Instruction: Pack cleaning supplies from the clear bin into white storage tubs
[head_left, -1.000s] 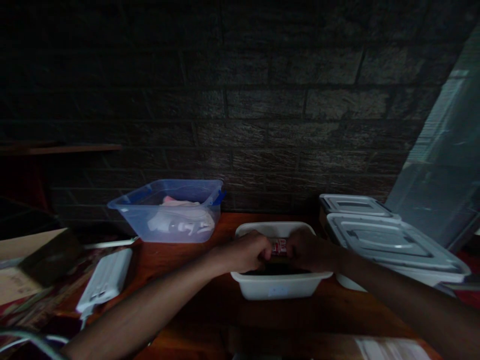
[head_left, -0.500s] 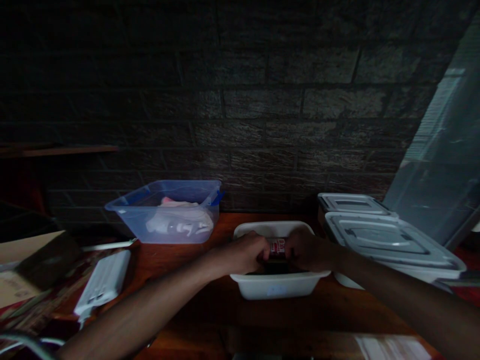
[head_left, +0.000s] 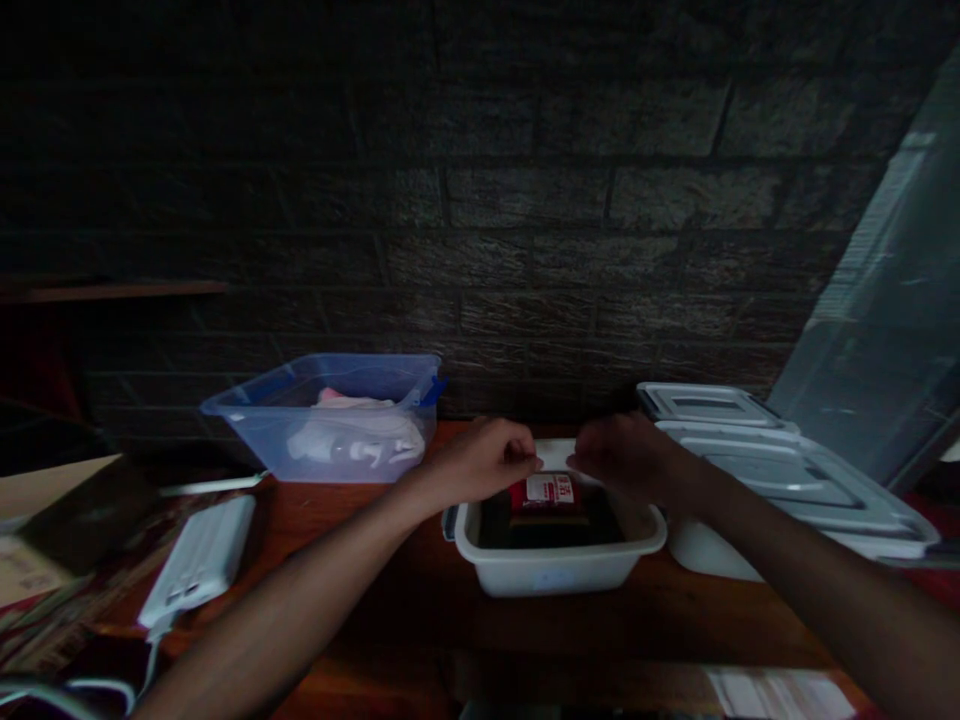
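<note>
A red packet with white printing (head_left: 550, 490) lies inside the white plastic tub (head_left: 555, 575), on dark contents that I cannot make out. Above the tub's left side is my left hand (head_left: 499, 458), its fingers bent and a gap between them and the thumb. My right hand (head_left: 626, 455) hovers opposite, over the right rear part of the tub, dark and slightly blurred, its fingers loosely curled. Neither hand touches the packet, and nothing shows in their grasp. Part of the tub's far rim is hidden behind both hands.
To the left stands a clear bluish bin (head_left: 322, 430) with pale cloth-like things inside. White lidded boxes (head_left: 787, 480) stand close on the right. A white power bank (head_left: 199, 560) with a cable and an open cardboard box (head_left: 52, 520) lie farther left. The brick wall (head_left: 525, 250) rises behind.
Both hands have let go of the red packet and risen from inside the tub to above it. The packet now lies in view on the dark contents.
</note>
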